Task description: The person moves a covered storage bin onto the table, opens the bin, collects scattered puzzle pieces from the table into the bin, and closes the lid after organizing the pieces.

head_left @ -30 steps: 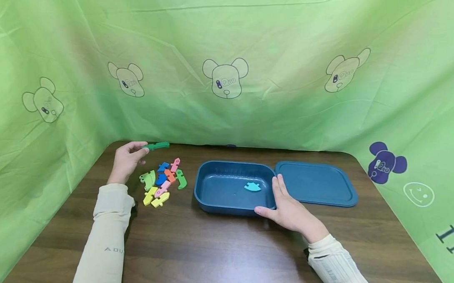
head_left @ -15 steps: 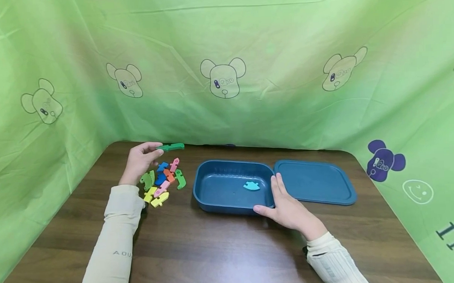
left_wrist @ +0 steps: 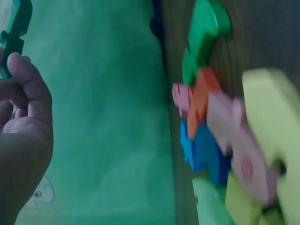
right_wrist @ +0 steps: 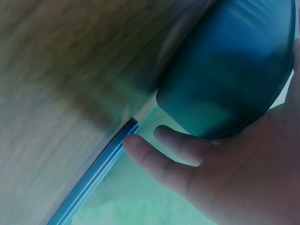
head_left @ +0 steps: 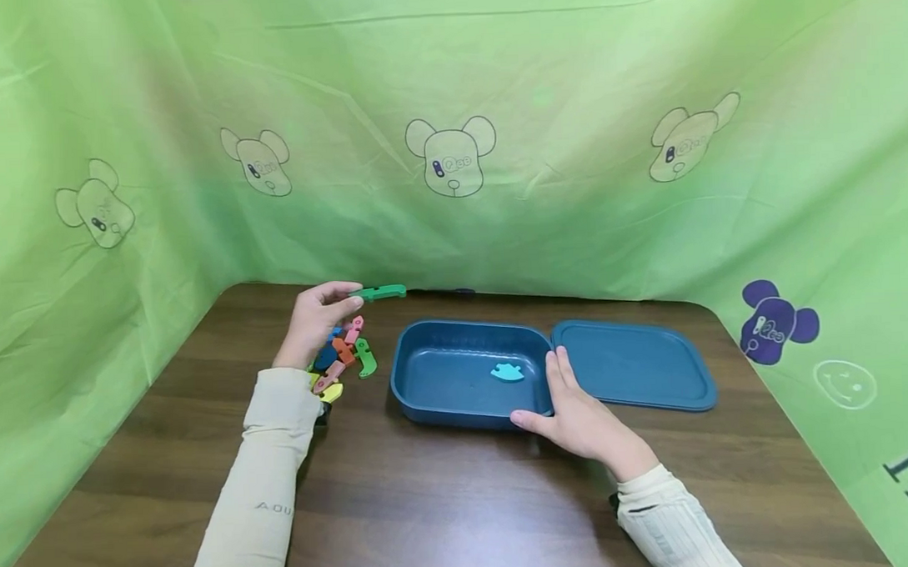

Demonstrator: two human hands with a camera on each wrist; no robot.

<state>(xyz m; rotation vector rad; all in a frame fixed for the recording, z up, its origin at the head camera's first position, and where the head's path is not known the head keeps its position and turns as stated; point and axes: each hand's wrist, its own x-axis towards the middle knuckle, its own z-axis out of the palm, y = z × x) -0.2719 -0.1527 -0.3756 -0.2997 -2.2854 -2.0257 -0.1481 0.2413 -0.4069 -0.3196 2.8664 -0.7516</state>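
Observation:
Between thumb and fingers, my left hand (head_left: 316,326) pinches a long green puzzle piece (head_left: 382,292), held above the back of the table. Below that hand lies a pile of colourful pieces, among them an orange piece (head_left: 343,352), a light green piece (head_left: 366,358) and a pink piece (left_wrist: 243,150); the forearm hides part of the pile in the head view. My right hand (head_left: 588,421) rests against the near right corner of a blue box (head_left: 459,418), fingers extended along its side. Inside the box lies a turquoise piece (head_left: 508,372).
The blue lid (head_left: 637,365) lies flat on the wooden table (head_left: 446,501), just right of the box. A green cloth with printed bear heads (head_left: 452,233) hangs behind the table and along both sides.
My left hand has moved right with the green puzzle piece, passing over the pile towards the box. The right hand stays at the box's corner.

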